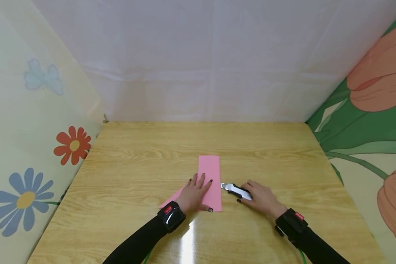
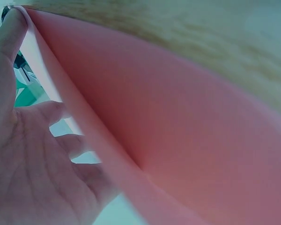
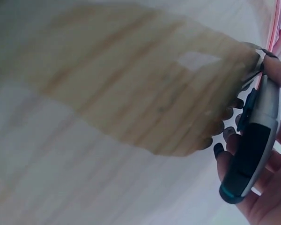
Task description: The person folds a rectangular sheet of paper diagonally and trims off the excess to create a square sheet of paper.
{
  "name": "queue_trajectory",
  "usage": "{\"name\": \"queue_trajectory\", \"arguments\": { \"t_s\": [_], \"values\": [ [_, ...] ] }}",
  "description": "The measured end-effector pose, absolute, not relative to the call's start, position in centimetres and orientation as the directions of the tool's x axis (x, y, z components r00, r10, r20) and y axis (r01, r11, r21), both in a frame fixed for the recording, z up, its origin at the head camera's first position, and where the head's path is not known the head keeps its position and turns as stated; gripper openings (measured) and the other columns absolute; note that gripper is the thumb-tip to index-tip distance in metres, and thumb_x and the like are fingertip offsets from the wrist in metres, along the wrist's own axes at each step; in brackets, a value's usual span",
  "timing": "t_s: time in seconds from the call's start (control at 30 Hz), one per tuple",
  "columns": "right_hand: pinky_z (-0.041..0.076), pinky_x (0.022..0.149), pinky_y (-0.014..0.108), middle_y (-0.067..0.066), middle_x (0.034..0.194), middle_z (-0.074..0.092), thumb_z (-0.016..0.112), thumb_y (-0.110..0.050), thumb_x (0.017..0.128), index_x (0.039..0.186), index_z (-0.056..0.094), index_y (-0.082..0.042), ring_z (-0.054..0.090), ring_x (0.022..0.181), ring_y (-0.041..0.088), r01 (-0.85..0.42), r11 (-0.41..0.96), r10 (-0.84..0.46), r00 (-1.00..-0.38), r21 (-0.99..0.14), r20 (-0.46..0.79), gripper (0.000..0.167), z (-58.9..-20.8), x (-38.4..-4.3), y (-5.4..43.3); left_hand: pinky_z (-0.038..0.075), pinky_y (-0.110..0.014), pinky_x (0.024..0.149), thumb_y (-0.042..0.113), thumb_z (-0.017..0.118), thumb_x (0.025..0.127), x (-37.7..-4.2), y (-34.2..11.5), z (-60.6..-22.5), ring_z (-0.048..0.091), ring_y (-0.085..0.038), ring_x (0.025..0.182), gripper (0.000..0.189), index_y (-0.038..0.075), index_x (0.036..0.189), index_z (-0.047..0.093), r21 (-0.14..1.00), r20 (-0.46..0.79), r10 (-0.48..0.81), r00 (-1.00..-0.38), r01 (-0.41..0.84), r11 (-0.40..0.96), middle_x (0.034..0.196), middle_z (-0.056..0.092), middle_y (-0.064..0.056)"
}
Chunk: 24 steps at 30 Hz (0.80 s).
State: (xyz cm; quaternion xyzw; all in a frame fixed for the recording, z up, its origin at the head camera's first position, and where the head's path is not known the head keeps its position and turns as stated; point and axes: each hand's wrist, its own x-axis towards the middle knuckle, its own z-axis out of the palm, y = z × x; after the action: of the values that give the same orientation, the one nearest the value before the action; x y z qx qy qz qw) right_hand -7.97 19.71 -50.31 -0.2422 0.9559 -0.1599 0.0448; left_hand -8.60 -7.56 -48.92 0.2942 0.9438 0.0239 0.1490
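Observation:
A folded sheet of pink paper [image 1: 209, 165] lies on the table, its upper layer a tall strip and a lower corner poking out at the left. Spread across the strip, my left hand [image 1: 194, 193] presses it down with straight fingers. The left wrist view looks into the fold, where the two pink layers [image 2: 178, 112] gape apart. My right hand [image 1: 260, 198] grips a utility knife [image 1: 239, 191] with a white and black handle. Its metal tip is right at the strip's right edge. In the right wrist view the knife [image 3: 255, 145] lies between thumb and curled fingers.
The wood-grain table [image 1: 135, 154] reaches back to a white sheet [image 1: 198, 66]. Flower-printed cloths, one at the left [image 1: 13, 128] and one at the right [image 1: 356, 183], border its sides. Light glares on the tabletop near its front.

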Motion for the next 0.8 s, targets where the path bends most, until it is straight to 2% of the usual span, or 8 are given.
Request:
{"name": "queue_trajectory", "arguments": {
  "t_s": [0.5, 0.67, 0.8],
  "values": [
    [0.041, 0.059, 0.023, -0.005, 0.088, 0.052, 0.075, -0.033, 0.078, 0.106, 0.064, -0.012, 0.045, 0.071, 0.007, -0.413, 0.848, -0.451, -0.892, -0.333, -0.044, 0.037, -50.2, -8.6, 19.4, 0.029, -0.051, 0.108, 0.061, 0.069, 0.07, -8.6, -7.6, -49.2, 0.022, -0.046, 0.135, 0.098, 0.014, 0.148, 0.031, 0.127, -0.261, 0.555, -0.79, 0.542, 0.831, 0.151, 0.022, -0.022],
    [0.041, 0.059, 0.024, -0.005, 0.088, 0.052, 0.076, -0.033, 0.078, 0.106, 0.064, -0.012, 0.044, 0.071, 0.007, -0.398, 0.854, -0.443, -0.894, -0.336, -0.065, 0.037, -50.1, -8.8, 19.3, 0.032, -0.053, 0.105, 0.063, 0.073, 0.064, -8.9, -7.4, -48.7, 0.03, -0.043, 0.131, 0.106, 0.009, 0.146, 0.032, 0.121, -0.229, 0.557, -0.798, 0.545, 0.83, 0.148, 0.029, -0.021],
    [0.04, 0.058, 0.023, -0.005, 0.086, 0.051, 0.076, -0.032, 0.078, 0.105, 0.064, -0.012, 0.044, 0.07, 0.007, -0.421, 0.844, -0.463, -0.885, -0.333, -0.052, 0.036, -50.1, -8.7, 19.4, 0.039, -0.049, 0.099, 0.067, 0.073, 0.061, -9.1, -7.0, -48.1, 0.04, -0.036, 0.122, 0.109, 0.008, 0.144, 0.036, 0.059, -0.234, 0.553, -0.8, 0.556, 0.829, 0.141, 0.037, -0.018]
  ]
}}
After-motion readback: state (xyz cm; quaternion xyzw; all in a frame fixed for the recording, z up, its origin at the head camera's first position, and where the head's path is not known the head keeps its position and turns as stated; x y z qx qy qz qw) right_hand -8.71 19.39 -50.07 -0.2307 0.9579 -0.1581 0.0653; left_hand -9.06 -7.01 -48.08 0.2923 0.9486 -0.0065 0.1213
